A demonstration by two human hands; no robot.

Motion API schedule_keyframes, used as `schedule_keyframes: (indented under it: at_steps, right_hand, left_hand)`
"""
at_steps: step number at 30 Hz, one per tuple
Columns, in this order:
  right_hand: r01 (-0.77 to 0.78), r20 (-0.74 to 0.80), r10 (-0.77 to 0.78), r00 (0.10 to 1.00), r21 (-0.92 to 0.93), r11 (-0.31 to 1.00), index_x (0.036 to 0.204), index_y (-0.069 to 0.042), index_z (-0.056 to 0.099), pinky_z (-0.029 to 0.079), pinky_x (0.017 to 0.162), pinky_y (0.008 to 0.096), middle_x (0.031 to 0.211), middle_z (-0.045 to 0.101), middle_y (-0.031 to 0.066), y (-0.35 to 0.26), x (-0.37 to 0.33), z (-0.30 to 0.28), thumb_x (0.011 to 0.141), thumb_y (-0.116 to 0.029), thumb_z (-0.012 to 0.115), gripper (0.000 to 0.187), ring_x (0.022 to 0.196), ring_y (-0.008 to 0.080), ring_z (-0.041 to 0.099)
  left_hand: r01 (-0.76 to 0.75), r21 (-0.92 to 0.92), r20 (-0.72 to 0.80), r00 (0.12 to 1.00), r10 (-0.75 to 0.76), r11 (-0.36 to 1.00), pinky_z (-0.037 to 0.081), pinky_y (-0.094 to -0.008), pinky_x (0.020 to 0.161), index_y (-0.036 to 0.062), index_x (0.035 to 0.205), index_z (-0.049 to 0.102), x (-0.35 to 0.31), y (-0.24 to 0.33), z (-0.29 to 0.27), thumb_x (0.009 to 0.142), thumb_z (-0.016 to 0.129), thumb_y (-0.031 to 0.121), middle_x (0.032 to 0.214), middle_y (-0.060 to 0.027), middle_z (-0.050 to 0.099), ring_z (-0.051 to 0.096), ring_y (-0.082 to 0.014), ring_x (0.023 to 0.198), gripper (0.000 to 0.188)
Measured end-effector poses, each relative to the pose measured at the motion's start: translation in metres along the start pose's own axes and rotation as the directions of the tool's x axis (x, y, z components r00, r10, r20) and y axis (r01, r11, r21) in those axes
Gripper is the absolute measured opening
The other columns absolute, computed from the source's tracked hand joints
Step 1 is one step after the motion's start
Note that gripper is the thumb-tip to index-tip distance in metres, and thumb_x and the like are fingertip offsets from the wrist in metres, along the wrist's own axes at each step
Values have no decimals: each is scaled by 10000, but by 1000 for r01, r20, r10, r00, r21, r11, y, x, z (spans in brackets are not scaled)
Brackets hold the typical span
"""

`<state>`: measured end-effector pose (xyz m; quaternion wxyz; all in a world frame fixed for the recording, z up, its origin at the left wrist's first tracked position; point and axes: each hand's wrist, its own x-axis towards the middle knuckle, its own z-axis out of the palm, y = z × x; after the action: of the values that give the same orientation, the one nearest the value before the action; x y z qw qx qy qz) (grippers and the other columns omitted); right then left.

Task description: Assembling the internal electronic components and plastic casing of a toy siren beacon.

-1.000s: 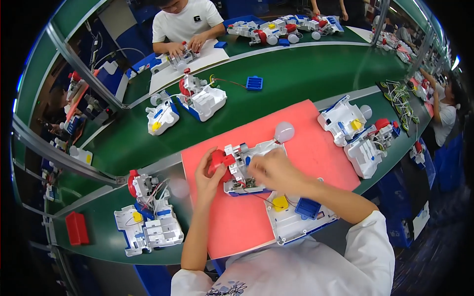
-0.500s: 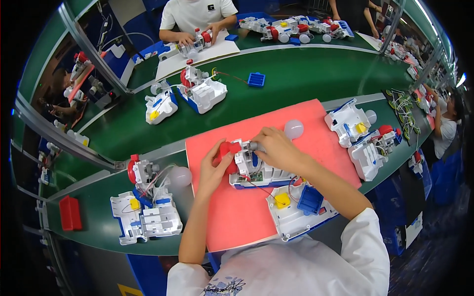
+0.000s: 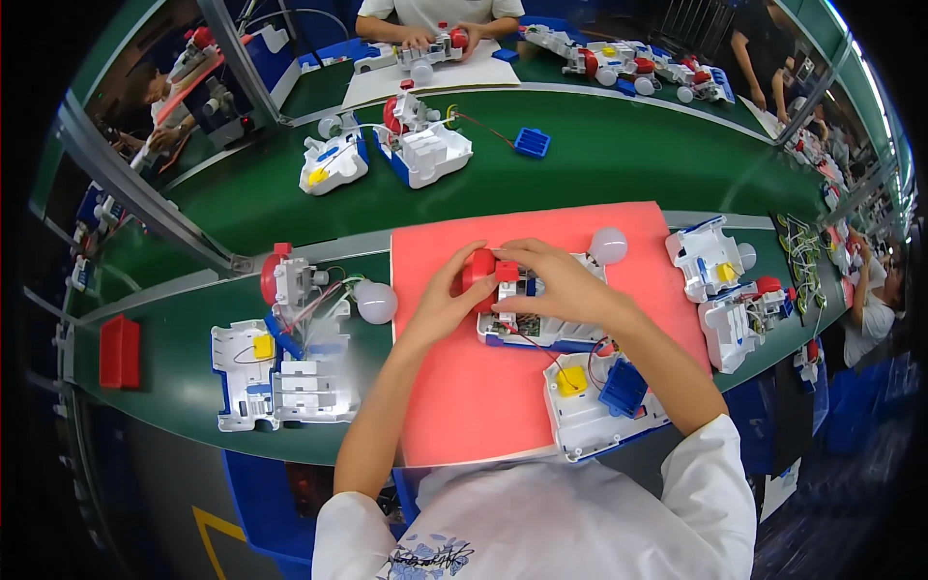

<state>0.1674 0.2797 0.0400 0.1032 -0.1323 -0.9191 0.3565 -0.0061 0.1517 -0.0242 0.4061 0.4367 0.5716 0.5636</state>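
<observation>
My left hand is curled around a red rounded part on the upright assembly of a white plastic toy housing with a blue base. Opposite it, my right hand arches over the same assembly, fingertips and thumb closed on the white frame beside a small red block. Under my fingers part of a green circuit board shows. A second white shell lies nearer me, holding a yellow piece and a blue battery case; thin wires link the halves.
Everything rests on a pink foam mat. A frosted white globe is at its far edge. Similar opened toys stand left and right, with a red bin far left. Across the green belt, another person handles a toy.
The whole view has shifted, so the bench appears further right. My right hand has moved from the grey cylinder onto the frame near the red part. The left hand keeps its grip on the red part.
</observation>
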Motion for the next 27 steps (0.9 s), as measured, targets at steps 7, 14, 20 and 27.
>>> schedule_keyframes:
  at_steps: [7,14,20,27]
  right_hand:
    - [115,-99,-122,988,-73,991,1321,19,561,444,1039,435,1342,484,241,19,-16,17,767,-361,826,722,1233,385,514]
    - [87,-150,-89,985,-21,996,1289,20,593,432,1064,431,1362,474,189,24,-17,24,731,-255,857,676,1246,360,511]
    - [200,-291,-217,932,-89,976,1347,-34,552,471,1002,426,1306,472,190,20,-32,28,670,-188,849,755,1192,362,514]
    - [197,-195,-247,949,-245,949,1400,-79,532,468,994,420,1349,459,184,13,-31,27,685,-189,854,792,1216,362,493]
  left_hand:
    - [-40,-41,-46,998,38,998,455,-347,994,82,1445,453,0,-5,11,929,698,256,1253,-118,591,567,-203,1171,598]
    - [288,-23,249,929,-273,957,383,-381,1066,142,1499,372,17,20,-18,863,752,343,1329,-153,530,510,-256,1251,768]
    - [444,-61,204,882,-424,894,389,-375,1067,62,1521,320,31,17,-7,836,760,305,1367,-162,500,495,-245,1279,850]
    - [351,-273,283,919,-274,895,407,-358,1046,19,1490,358,25,-7,-8,831,760,333,1374,-180,514,527,-250,1257,834]
